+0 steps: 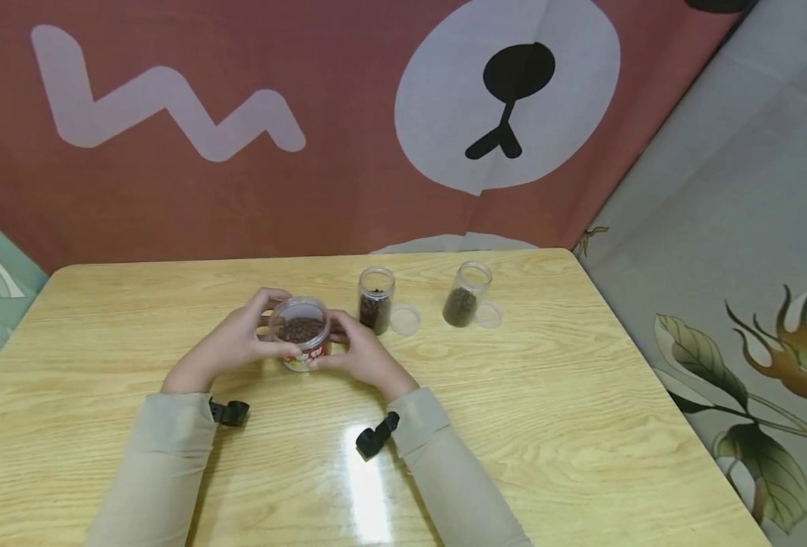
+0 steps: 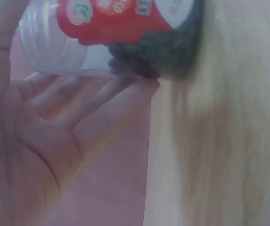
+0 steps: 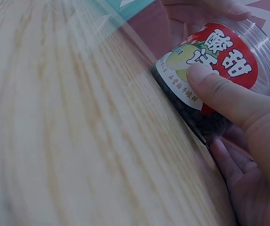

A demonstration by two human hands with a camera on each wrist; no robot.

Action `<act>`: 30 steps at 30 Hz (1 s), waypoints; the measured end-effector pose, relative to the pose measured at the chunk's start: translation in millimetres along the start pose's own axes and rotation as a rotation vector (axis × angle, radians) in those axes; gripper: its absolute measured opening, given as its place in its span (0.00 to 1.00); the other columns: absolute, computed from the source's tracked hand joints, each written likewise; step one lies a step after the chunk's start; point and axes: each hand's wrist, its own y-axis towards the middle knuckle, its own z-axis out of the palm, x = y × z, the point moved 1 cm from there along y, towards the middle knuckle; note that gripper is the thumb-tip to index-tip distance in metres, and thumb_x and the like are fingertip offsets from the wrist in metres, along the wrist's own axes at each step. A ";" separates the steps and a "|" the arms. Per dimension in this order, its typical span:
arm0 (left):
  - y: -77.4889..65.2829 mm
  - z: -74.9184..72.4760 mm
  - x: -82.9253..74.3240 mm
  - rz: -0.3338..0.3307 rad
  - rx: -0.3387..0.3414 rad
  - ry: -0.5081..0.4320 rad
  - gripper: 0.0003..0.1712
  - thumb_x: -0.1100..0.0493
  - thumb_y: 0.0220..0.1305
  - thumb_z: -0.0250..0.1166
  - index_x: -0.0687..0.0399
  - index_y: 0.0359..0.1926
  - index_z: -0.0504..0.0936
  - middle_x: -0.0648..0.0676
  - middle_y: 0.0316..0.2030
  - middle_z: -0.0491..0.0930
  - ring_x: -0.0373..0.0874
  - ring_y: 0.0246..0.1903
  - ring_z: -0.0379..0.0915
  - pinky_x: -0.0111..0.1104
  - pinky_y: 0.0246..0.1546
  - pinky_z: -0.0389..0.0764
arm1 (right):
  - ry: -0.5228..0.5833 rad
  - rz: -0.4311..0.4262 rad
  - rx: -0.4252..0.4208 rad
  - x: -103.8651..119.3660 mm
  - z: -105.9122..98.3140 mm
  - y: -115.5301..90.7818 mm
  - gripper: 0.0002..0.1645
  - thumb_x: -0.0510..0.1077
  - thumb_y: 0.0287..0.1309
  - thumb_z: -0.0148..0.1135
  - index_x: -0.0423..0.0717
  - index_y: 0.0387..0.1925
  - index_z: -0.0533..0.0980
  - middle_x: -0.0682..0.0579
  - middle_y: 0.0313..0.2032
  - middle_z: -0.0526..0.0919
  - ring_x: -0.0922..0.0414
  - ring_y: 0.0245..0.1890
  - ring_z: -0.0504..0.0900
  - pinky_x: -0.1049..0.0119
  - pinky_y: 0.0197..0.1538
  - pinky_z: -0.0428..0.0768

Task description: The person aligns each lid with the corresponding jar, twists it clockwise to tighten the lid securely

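A wide clear plastic jar (image 1: 301,334) with a red label stands on the table, holding small dark brown pieces, its open mouth showing no lid. My left hand (image 1: 239,338) grips it from the left, the thumb across the front. From the right, my right hand (image 1: 369,355) holds the same jar between thumb and fingers. In the right wrist view the right thumb (image 3: 219,89) presses on the printed label (image 3: 229,61). The left wrist view has the left fingers (image 2: 111,103) along the jar's side (image 2: 130,47), with dark pieces gathered at its base.
Right of the hands stands a narrow clear jar (image 1: 375,304) partly filled with dark pieces, a clear round lid (image 1: 405,320) beside it. Farther right is a similar jar (image 1: 463,300) with its own lid (image 1: 489,314). A red patterned cloth (image 1: 239,190) hangs behind the wooden table (image 1: 547,425).
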 end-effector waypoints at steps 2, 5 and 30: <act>0.6 0.1 0.8 0.007 0.000 0.002 0.47 0.54 0.59 0.77 0.60 0.71 0.59 0.68 0.64 0.70 0.73 0.64 0.66 0.58 0.59 0.75 | 0.003 -0.003 -0.004 -0.4 -0.2 0.4 0.47 0.40 0.50 0.81 0.46 0.70 0.67 0.50 0.64 0.76 0.58 0.63 0.76 0.72 0.65 0.72; 1.2 0.2 3.8 0.016 0.004 -0.010 0.47 0.54 0.59 0.77 0.59 0.73 0.60 0.68 0.64 0.71 0.73 0.64 0.67 0.57 0.58 0.76 | 0.003 -0.006 -0.006 -0.9 0.1 0.7 0.47 0.40 0.50 0.81 0.45 0.70 0.67 0.50 0.63 0.76 0.58 0.63 0.76 0.72 0.64 0.72; -0.8 0.2 5.1 -0.024 0.006 -0.091 0.43 0.58 0.61 0.76 0.64 0.65 0.57 0.70 0.67 0.62 0.72 0.64 0.66 0.57 0.61 0.74 | 0.038 -0.017 0.003 -1.4 1.2 1.7 0.47 0.37 0.49 0.81 0.43 0.69 0.68 0.48 0.63 0.77 0.55 0.64 0.75 0.70 0.66 0.72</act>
